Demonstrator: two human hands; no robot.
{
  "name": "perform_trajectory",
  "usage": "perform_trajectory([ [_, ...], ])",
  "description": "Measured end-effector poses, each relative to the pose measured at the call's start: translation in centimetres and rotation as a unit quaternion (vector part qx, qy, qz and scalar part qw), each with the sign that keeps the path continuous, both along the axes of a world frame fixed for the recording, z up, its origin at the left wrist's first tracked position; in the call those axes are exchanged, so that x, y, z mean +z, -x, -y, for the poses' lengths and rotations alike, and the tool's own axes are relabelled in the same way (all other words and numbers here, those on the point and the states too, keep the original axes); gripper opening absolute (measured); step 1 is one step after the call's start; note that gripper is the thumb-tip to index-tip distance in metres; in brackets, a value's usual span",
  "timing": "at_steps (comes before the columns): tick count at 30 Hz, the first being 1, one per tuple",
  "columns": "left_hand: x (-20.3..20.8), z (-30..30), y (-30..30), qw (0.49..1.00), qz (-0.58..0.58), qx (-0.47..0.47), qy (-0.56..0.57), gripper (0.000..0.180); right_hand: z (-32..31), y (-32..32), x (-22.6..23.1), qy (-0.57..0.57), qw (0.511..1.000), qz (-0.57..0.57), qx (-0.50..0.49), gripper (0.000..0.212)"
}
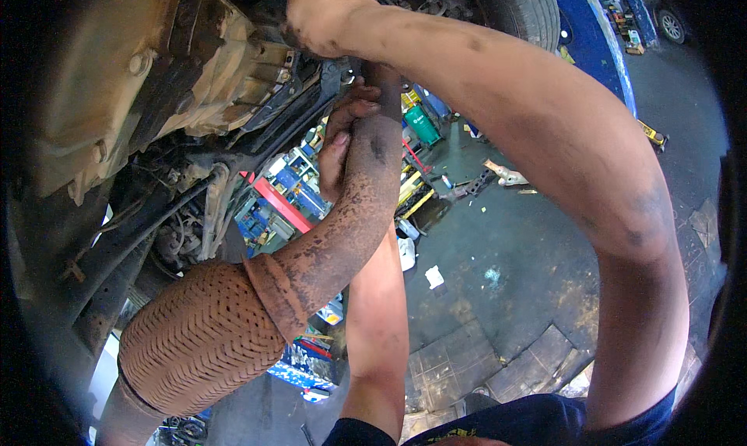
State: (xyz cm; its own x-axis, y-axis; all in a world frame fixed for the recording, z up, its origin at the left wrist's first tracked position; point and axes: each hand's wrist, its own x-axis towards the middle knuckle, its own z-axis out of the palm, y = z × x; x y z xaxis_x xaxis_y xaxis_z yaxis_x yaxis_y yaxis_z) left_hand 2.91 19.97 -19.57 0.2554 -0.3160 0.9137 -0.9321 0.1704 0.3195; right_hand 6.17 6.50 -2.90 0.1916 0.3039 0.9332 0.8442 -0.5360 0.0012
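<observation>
A rusty exhaust pipe [366, 181] with a braided flex section [206, 337] slants up from the lower left beneath a raised vehicle. My left hand [336, 146] is closed around the upper pipe from behind, its fingers and thumb showing along the left side. Its forearm rises behind the pipe from the lower middle. Farther up, my right hand [315, 14] reaches in among dark parts near the pipe's upper end. Its fingers are turned away and hidden, so what it holds or touches cannot be made out. Both arms are smudged with grease.
A brown metal housing with bolts [140, 64] hangs at upper left, with suspension arms [218, 205] below it. A tyre [525, 10] is at the top. On the floor lie a removed exhaust part [506, 173] and white paper [434, 277]. A green bin [422, 124] stands beyond.
</observation>
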Motion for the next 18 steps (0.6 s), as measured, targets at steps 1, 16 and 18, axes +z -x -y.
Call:
perform_trajectory([
  [1,-0.2,0.2,0.1,1.000,-0.012,-0.015,0.005,0.056,-0.8,0.4,0.1,-0.003,1.000,0.021,-0.008,0.032],
  [16,0.2,0.7,1.0,0.996,-0.003,0.080,0.026,0.053,1.3,2.0,-0.4,0.055,0.990,0.039,-0.121,0.034],
  [18,0.7,0.4,0.3,0.995,0.024,0.093,-0.006,0.054,1.9,1.4,-1.0,0.037,0.994,0.027,-0.095,0.039],
])
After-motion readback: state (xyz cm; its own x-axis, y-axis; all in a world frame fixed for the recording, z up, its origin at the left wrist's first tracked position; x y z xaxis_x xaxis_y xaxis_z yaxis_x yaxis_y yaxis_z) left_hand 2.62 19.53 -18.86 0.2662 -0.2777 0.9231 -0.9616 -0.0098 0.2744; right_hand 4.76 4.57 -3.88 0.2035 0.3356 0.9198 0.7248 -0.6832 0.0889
